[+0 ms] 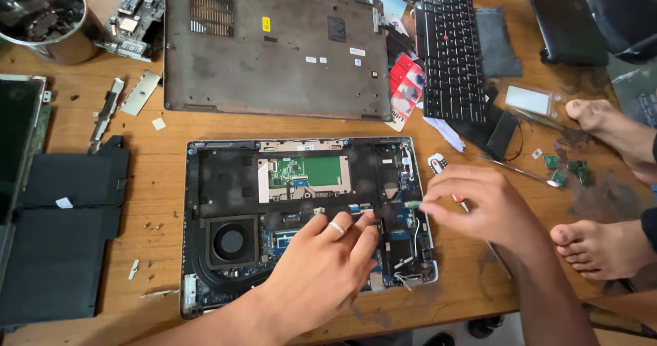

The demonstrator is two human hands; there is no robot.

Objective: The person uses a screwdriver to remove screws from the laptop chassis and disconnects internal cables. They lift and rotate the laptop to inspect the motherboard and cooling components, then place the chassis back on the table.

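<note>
An opened laptop base (226, 182) lies on the wooden table, its fan (230, 240) and green circuit board (308, 173) exposed. My left hand (321, 267), a ring on one finger, rests flat on the lower middle of the board, fingertips near the black area at the right. My right hand (482, 206) hovers at the base's right edge, pinching a small green-tipped part (413, 204); a tool with a white and red handle (441, 164) shows behind its fingers.
A removed grey bottom cover (274, 45) lies beyond the base. A black battery pack (61, 229) sits at left, a loose keyboard (452, 52) at upper right, a metal bowl (44, 17) at top left. Another person's bare feet (602, 182) rest at right.
</note>
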